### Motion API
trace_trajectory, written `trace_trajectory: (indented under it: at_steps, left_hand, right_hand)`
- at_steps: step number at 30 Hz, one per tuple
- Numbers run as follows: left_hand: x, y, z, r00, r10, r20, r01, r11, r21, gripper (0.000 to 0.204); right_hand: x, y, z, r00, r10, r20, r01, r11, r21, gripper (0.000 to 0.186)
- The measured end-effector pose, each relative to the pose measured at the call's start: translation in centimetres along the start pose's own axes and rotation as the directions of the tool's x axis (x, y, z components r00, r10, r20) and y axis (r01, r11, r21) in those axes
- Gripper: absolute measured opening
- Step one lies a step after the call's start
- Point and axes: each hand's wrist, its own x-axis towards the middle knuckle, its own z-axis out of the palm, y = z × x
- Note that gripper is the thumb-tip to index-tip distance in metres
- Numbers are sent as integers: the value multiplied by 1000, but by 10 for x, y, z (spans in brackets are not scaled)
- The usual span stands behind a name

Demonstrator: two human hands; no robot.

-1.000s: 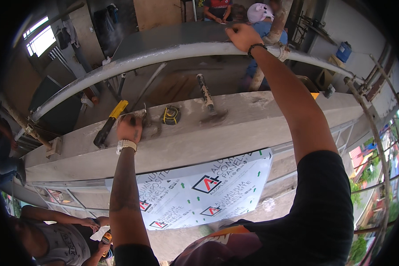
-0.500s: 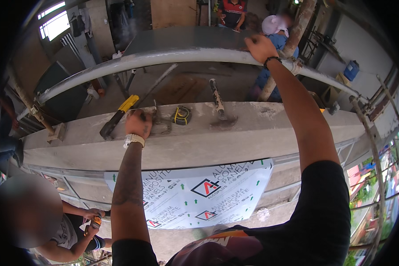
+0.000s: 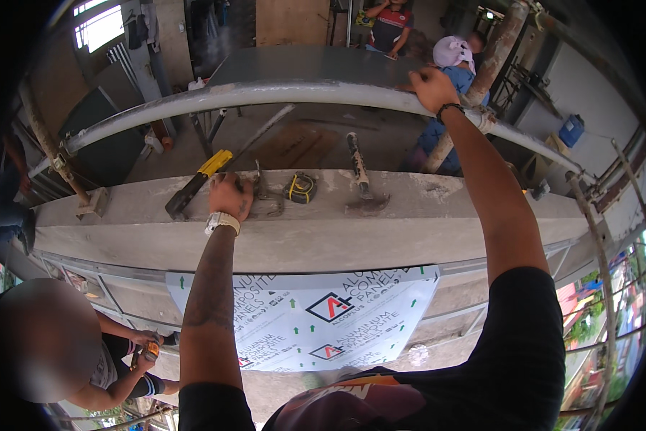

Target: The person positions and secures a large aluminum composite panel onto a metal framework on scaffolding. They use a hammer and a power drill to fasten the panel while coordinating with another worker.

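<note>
My left hand (image 3: 231, 195), a pale watch at its wrist, rests on the concrete ledge (image 3: 301, 233) with its fingers curled; whatever may be inside them is hidden. Just left of it lies a long black tool with a yellow end (image 3: 199, 184). Metal hardware (image 3: 269, 205) sits against the hand's right side. Further right are a black and yellow tape measure (image 3: 300, 188) and a claw hammer (image 3: 359, 172), its head toward me. My right hand (image 3: 435, 90), with a dark bracelet, is closed over the long grey pipe (image 3: 301, 93) beyond the ledge.
A film-covered composite panel (image 3: 351, 316) stands below the ledge on a metal frame. At lower left a co-worker holds an orange and black power tool (image 3: 150, 351). Two people are past the pipe, near a dark sheet (image 3: 301, 66). Rusty scaffold posts (image 3: 53, 169) rise on both sides.
My view has shifted slightly, so the ledge and tools sit a little lower and further right. Both hands keep their places. A person at the back has raised an arm.
</note>
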Motion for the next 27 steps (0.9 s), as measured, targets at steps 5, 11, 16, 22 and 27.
trace_trajectory:
  at_steps: [5,11,16,22,27]
  left_hand:
    - [0,0,-2,1000,-2,11,2,1000,12,30]
    - [0,-1,-4,1000,4,6,-4,1000,8,31]
    - [0,2,-1,1000,-8,-2,8,1000,10,29]
    - [-3,-1,1,1000,-12,9,12,999,38,27]
    - [1,-3,2,1000,24,-7,-24,1000,20,27]
  right_hand:
    - [0,-3,-2,1000,22,16,-21,1000,-8,56]
    - [3,2,4,1000,-9,-5,9,1000,29,53]
    - [4,6,6,998,-22,-54,23,1000,12,52]
    - [5,5,3,1000,8,-15,-8,1000,9,53]
    - [3,5,6,1000,7,-28,-8,1000,-9,54]
